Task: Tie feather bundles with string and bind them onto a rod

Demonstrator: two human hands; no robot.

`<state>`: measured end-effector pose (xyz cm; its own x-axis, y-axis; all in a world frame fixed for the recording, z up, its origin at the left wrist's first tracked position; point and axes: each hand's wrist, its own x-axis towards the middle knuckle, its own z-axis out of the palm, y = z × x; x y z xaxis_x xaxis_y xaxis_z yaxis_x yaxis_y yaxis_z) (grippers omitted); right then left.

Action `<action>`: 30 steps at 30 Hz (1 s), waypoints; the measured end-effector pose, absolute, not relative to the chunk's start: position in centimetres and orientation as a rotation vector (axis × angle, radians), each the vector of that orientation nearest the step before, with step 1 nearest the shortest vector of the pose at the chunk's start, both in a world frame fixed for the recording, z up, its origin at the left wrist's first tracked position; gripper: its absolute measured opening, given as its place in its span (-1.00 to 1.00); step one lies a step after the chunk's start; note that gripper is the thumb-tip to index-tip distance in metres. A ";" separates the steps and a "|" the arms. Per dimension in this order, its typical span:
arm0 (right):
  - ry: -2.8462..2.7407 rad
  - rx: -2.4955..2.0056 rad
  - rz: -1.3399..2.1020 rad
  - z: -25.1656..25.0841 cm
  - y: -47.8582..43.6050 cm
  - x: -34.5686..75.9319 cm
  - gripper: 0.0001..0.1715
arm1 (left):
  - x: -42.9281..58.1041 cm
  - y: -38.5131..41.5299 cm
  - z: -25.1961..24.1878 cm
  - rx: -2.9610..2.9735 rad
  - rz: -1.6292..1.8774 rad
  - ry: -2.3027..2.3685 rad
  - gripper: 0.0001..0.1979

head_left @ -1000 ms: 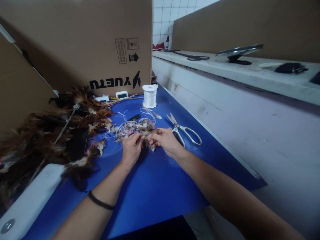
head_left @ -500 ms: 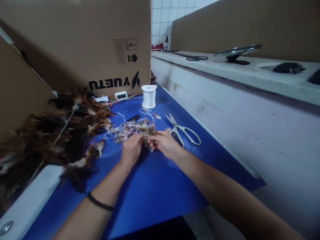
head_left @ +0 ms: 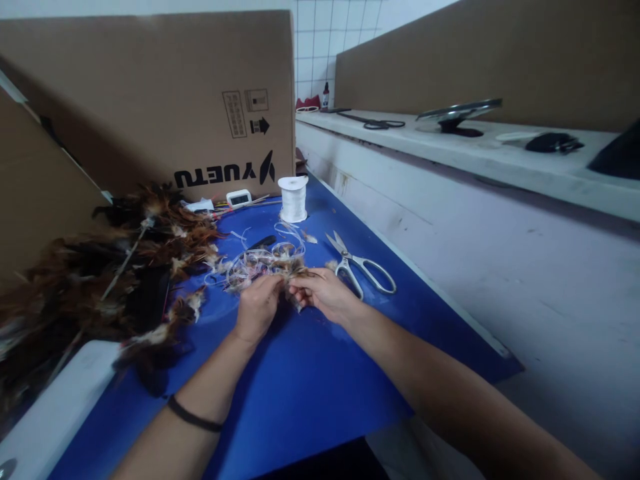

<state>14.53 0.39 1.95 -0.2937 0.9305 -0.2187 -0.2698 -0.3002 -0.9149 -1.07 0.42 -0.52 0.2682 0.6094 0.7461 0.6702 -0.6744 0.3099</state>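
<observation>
Pinched between my left hand [head_left: 259, 303] and my right hand [head_left: 323, 292] is a small brown-and-white feather [head_left: 291, 301], close above the blue table. Both hands are closed, with fingertips nearly meeting; the fingers partly hide the feather. Right behind them lies a tangle of clear ribbon [head_left: 245, 265] mixed with feather bits. Silver scissors [head_left: 353, 261] rest to the right of my right hand, blades slightly apart and pointing away. Farther back a spool of white ribbon [head_left: 293, 200] stands upright.
A big heap of brown and black feathers [head_left: 135, 260] covers the table's left side, beside a long white device [head_left: 65, 400]. A small digital timer [head_left: 239, 198] sits before the cardboard box [head_left: 150, 100]. Along the right runs a white ledge [head_left: 400, 133] holding black scissors [head_left: 383, 124] and a round mirror [head_left: 460, 112].
The view has shifted a little, so the scene sits slightly lower and further left. My hands keep their pinch on the feather in nearly the same place.
</observation>
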 end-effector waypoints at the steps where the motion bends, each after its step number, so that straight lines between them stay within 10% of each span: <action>1: -1.014 -1.021 1.732 2.0 0.4 14.5 -0.81 | -1.1 0.4 -0.5 -2.451 -1.407 -1.243 -0.84; 30: -1.848 -1.767 0.319 3.0 9.1 19.3 -0.82 | -1.1 1.5 -0.6 -2.312 -2.710 -2.035 -0.76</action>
